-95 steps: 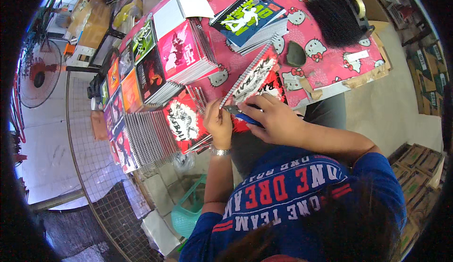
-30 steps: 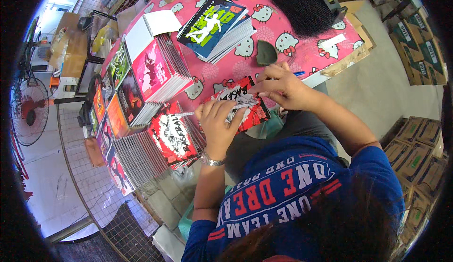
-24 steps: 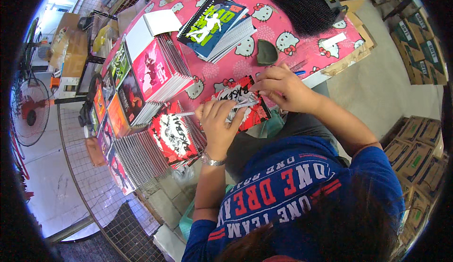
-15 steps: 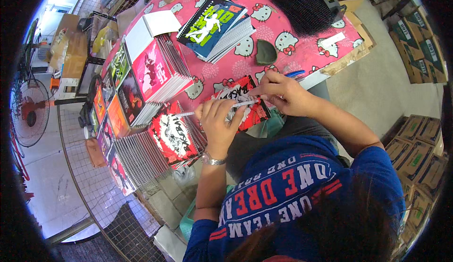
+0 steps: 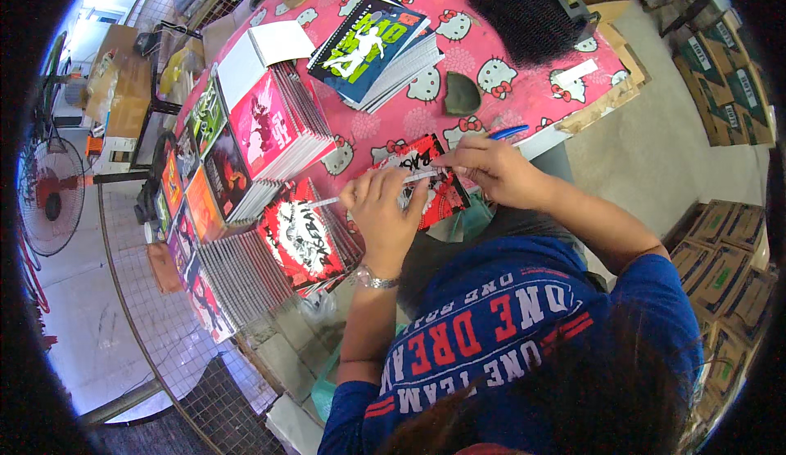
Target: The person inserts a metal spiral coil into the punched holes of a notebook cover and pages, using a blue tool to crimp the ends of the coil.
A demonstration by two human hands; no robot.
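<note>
A small red notebook or cover (image 5: 449,201) with black and white artwork lies at the table's near edge. Across it runs a narrow pale strip (image 5: 422,176), too small to tell whether a ruler or a binding coil. My left hand (image 5: 383,213) is closed over the strip's middle, with the fingers curled and the thumb on the red cover. My right hand (image 5: 495,172) has its fingertips pinched together at the strip's right end; what lies between them is hidden. Behind its knuckles a blue pen (image 5: 509,132) juts out, and I cannot tell whether the hand holds it.
Left of my hands are a stack of red notebooks (image 5: 303,238) and a pink stack (image 5: 266,123), among other coil-bound stacks. Farther back lie blue notebooks (image 5: 372,54), a dark green dish-like piece (image 5: 463,95), black coils (image 5: 524,17) and a white block (image 5: 575,72).
My right hand's knuckles have dropped slightly toward me, and more of the blue pen shows. Both hands stay at the strip, and the left has shifted very little.
</note>
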